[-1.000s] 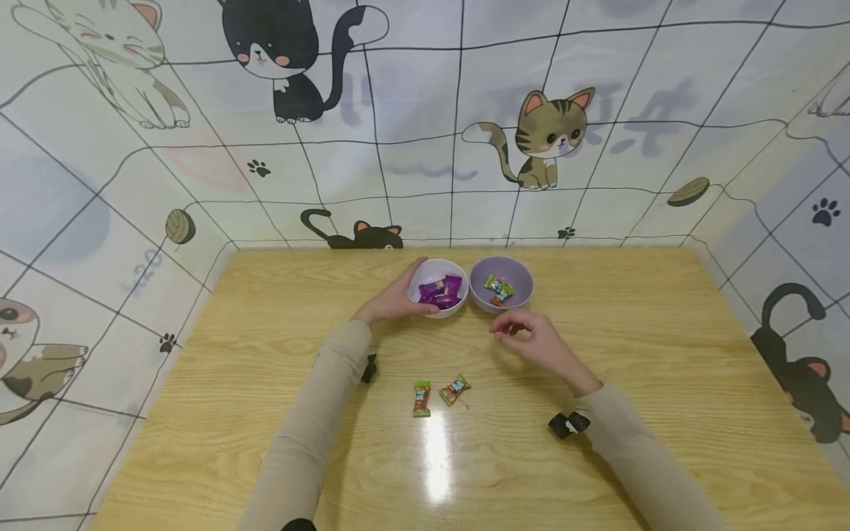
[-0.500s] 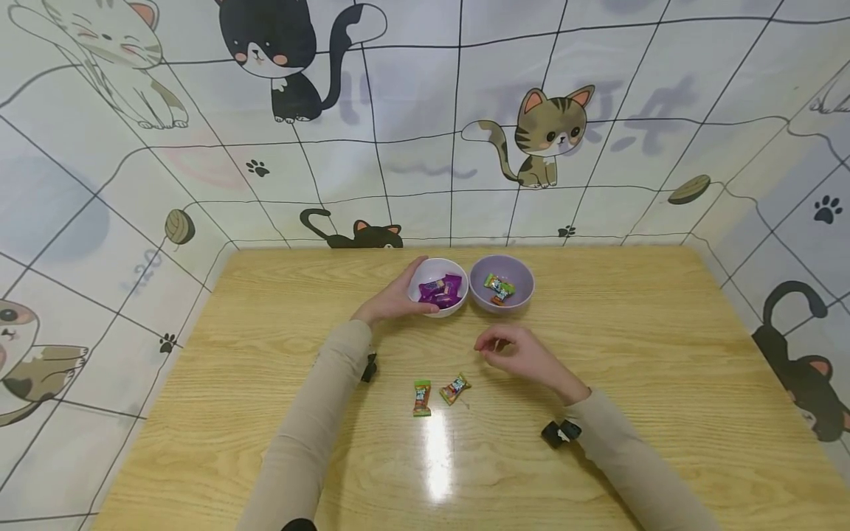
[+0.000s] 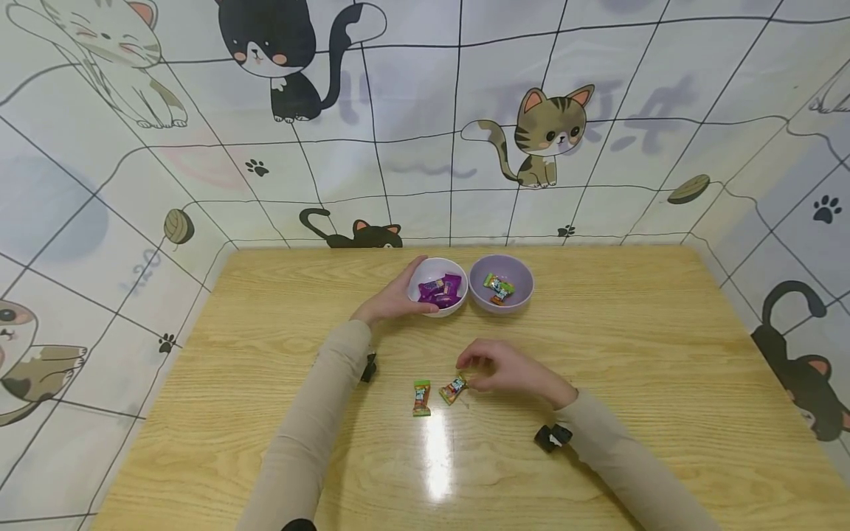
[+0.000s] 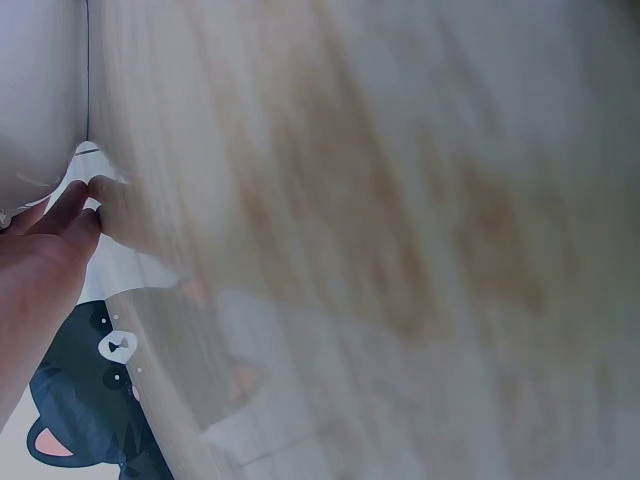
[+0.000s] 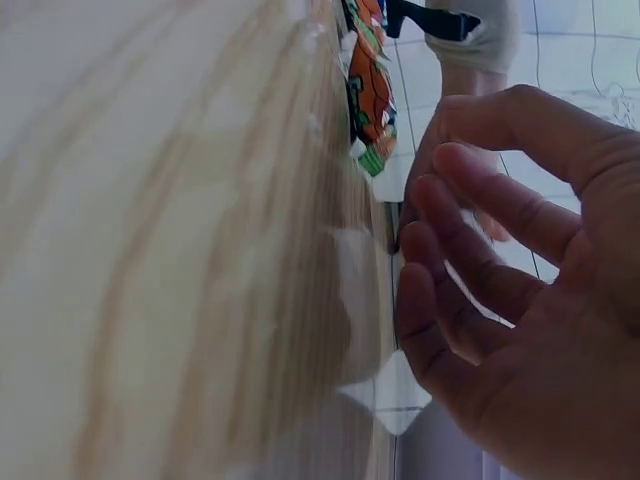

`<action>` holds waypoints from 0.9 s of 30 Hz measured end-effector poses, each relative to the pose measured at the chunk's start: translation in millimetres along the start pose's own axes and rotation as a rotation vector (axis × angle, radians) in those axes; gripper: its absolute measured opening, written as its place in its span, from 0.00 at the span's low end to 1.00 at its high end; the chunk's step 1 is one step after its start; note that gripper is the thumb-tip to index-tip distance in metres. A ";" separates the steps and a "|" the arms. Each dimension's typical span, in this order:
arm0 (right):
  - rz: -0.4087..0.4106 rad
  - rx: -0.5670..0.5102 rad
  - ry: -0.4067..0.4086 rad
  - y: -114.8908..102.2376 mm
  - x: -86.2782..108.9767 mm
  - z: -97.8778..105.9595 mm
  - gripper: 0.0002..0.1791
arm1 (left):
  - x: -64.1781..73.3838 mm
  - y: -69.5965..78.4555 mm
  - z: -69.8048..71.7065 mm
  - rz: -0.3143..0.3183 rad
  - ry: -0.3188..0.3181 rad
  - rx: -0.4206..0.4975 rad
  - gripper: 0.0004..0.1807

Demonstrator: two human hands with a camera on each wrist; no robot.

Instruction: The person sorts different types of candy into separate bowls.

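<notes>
In the head view my left hand (image 3: 390,301) grips the white bowl (image 3: 430,268), thumb at its near rim and fingers round its far left side. Several purple-wrapped candies (image 3: 446,293) lie inside. Touching or nearly touching it on the right is a lilac bowl (image 3: 501,265) with green-and-orange wrapped candies (image 3: 498,286). My right hand (image 3: 511,367) hovers low over the table, fingers loosely bent and holding nothing. Just left of its fingertips lies one green-and-orange candy (image 3: 454,389); a second candy (image 3: 421,398) lies farther left. The right wrist view shows a candy (image 5: 370,95) beyond the fingers.
A wooden table (image 3: 598,317) carries everything. Behind and at both sides rises a white sheet (image 3: 412,96) printed with cats and grid lines. Black wrist cameras (image 3: 553,437) sit under the beige sleeves.
My right hand has moved from beside the lilac bowl toward me and to the left, down to the nearer candy. My left hand and both bowls stay put.
</notes>
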State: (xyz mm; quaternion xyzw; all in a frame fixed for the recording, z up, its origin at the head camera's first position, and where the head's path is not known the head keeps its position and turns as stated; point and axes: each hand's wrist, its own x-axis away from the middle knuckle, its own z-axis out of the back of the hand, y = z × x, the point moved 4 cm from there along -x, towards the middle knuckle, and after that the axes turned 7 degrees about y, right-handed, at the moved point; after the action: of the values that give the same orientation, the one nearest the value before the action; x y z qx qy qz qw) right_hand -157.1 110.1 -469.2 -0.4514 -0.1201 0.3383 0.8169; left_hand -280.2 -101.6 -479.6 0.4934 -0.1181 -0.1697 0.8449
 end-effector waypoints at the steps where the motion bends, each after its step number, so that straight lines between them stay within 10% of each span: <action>1: 0.009 0.012 -0.017 -0.2 -0.6 -2.0 0.15 | 0.0 -0.2 0.0 -0.001 -0.001 0.000 0.60; 27: 0.026 0.167 -0.063 -5.9 -12.4 -11.5 0.09 | -0.8 -2.2 0.0 -0.017 -0.006 0.000 0.60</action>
State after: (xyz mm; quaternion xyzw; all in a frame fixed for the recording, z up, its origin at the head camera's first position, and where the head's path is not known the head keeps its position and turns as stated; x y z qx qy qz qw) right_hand -157.9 92.3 -469.5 -0.3723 -0.1112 0.3715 0.8432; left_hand -281.3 -102.2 -481.6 0.4940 -0.1164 -0.1782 0.8430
